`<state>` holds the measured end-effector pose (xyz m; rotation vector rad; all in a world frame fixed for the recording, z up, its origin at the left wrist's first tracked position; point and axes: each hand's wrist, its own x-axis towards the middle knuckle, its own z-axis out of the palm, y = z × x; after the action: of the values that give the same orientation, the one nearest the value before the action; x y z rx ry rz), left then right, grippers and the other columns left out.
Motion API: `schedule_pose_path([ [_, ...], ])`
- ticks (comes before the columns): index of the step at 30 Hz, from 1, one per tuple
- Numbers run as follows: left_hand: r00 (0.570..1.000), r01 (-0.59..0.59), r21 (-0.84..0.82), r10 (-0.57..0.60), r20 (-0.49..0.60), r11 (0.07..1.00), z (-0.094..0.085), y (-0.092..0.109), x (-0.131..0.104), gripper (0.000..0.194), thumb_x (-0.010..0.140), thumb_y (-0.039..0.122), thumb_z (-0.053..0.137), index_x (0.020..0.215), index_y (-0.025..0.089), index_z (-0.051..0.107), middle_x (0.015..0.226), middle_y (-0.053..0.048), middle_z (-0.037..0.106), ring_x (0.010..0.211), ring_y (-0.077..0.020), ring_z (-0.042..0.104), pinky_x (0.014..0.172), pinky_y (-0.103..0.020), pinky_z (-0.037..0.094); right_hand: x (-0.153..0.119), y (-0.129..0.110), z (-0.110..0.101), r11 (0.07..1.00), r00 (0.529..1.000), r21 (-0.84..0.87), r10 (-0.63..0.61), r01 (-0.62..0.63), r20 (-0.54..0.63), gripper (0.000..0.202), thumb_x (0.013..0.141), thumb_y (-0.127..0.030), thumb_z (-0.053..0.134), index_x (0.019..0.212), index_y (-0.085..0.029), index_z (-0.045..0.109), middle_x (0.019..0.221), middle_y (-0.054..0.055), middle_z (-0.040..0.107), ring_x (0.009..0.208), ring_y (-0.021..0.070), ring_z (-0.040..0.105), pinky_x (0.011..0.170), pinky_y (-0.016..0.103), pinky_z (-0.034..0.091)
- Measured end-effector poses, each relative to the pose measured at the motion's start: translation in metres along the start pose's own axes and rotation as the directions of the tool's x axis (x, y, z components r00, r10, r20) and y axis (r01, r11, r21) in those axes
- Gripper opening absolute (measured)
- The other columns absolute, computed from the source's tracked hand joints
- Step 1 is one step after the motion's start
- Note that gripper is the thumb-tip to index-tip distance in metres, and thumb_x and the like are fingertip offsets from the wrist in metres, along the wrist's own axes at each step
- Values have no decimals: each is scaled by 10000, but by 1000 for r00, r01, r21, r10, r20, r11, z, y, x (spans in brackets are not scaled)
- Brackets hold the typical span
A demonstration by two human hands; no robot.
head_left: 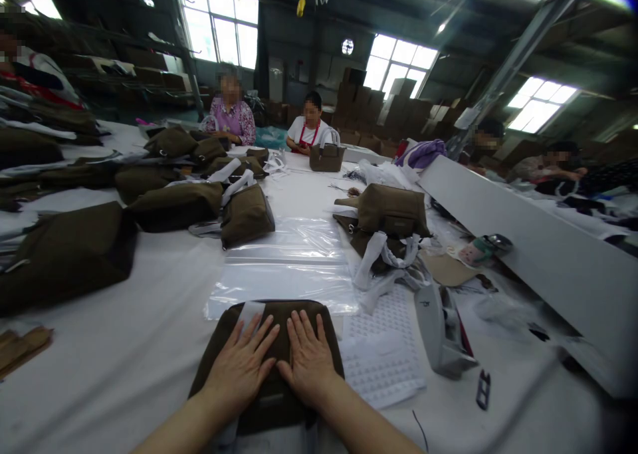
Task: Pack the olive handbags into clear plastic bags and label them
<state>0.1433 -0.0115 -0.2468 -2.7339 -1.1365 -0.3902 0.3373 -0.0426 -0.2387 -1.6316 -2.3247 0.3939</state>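
Bag [276, 389] right under the fingers, lying on the white table [149, 347], with both palms on top. Left hand [238, 367] laid flat with fingers spread wide; right hand [312, 364] flat too, with fingers nearer each other and thumb pointing in toward the other thumb. Nothing pinched or gripped by either one, as far as can be seen. Seems like a pressing or smoothing step. To do it well, best to push softly and evenly with the whole hand, not just with the tips. Probably good to slide out from the middle toward the sides, to chase bumps away. Careful with the white strip [252, 312] under the left fingers: might crease if squashed crooked. Now for looks: dark brownish green, plain, with round corners just past the fingertips and a small patch [272, 399] below the thumbs, toward the wrists. Too blurry to read any words there. Just beyond the fingertips, shiny clear plastic [284, 288]; to the right of the right fingers, white paper [381, 361].
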Motion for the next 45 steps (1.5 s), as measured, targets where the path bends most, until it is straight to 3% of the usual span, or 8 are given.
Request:
schedule_pose_path([
  [8, 969, 207, -504, -245, -10, 839, -30, -24, -5, 350, 904, 337, 391, 1220, 267, 525, 1375, -12, 442, 1276, -202, 381, 1029, -374, 383, -10, 10, -14, 995, 980, 58, -69, 81, -187, 742, 838, -511, 460, 1420, -169, 152, 1482, 98, 188, 1363, 322, 114, 1077, 611, 119],
  [12, 816, 388, -738, -578, -3, 552, -45, -51, 3, 307, 884, 397, 408, 1021, 222, 619, 1195, -30, 594, 1148, -187, 516, 1037, -350, 366, 1, 38, -29, 975, 890, 219, 83, 19, -448, 581, 859, -399, 467, 1367, -165, 308, 1453, 123, 272, 1356, 307, 159, 1074, 571, 206],
  [16, 686, 555, -673, -726, 39, 488, -31, -92, 28, 379, 844, 495, 418, 993, 196, 597, 1042, -44, 639, 1003, -198, 571, 949, -310, 413, 32, 92, -32, 851, 780, 514, 393, -107, -487, 308, 857, -280, 453, 1131, -181, 551, 1163, 105, 574, 1096, 226, 517, 936, 420, 435],
  [22, 833, 554, -487, -451, 322, 676, 37, -135, 80, 200, 685, 375, 602, 761, 197, 654, 830, -34, 646, 850, -199, 575, 795, -276, 428, 85, 143, -1, 867, 933, 459, 306, -191, -191, 149, 687, -167, 620, 816, -194, 690, 847, 38, 659, 813, 178, 592, 751, 293, 475],
  [28, 799, 527, -364, -303, 519, 768, 76, -150, 100, 125, 656, 281, 556, 637, 180, 628, 760, -57, 638, 759, -209, 586, 697, -281, 412, 105, 157, 19, 930, 964, 267, 267, -255, -11, 105, 664, -114, 615, 657, -182, 694, 714, 34, 653, 753, 179, 592, 717, 268, 421],
  [35, 787, 532, -349, -297, 541, 771, 48, -152, 123, 484, 880, 398, 155, 772, 172, 569, 826, -85, 642, 802, -214, 584, 741, -306, 402, 122, 155, -14, 963, 968, 106, 250, -248, -10, 195, 839, -297, 468, 910, -154, 582, 832, 85, 638, 818, 227, 559, 738, 318, 375],
  [38, 800, 522, -354, -303, 517, 776, 27, -141, 122, 377, 763, 516, 440, 890, 177, 547, 864, -57, 630, 796, -224, 570, 702, -303, 399, 126, 153, -38, 984, 980, 12, 177, -179, 88, 328, 709, -348, 632, 996, -198, 580, 837, 66, 648, 823, 243, 576, 714, 310, 396],
  [45, 844, 340, -216, -197, 498, 915, 11, -131, 90, 321, 825, 200, 292, 806, 198, 612, 854, -77, 641, 831, -231, 575, 742, -327, 385, 115, 151, -73, 978, 974, -83, -179, 191, 136, 141, 614, -198, 642, 754, -188, 648, 1111, 87, 600, 1117, 277, 471, 963, 378, 318],
])
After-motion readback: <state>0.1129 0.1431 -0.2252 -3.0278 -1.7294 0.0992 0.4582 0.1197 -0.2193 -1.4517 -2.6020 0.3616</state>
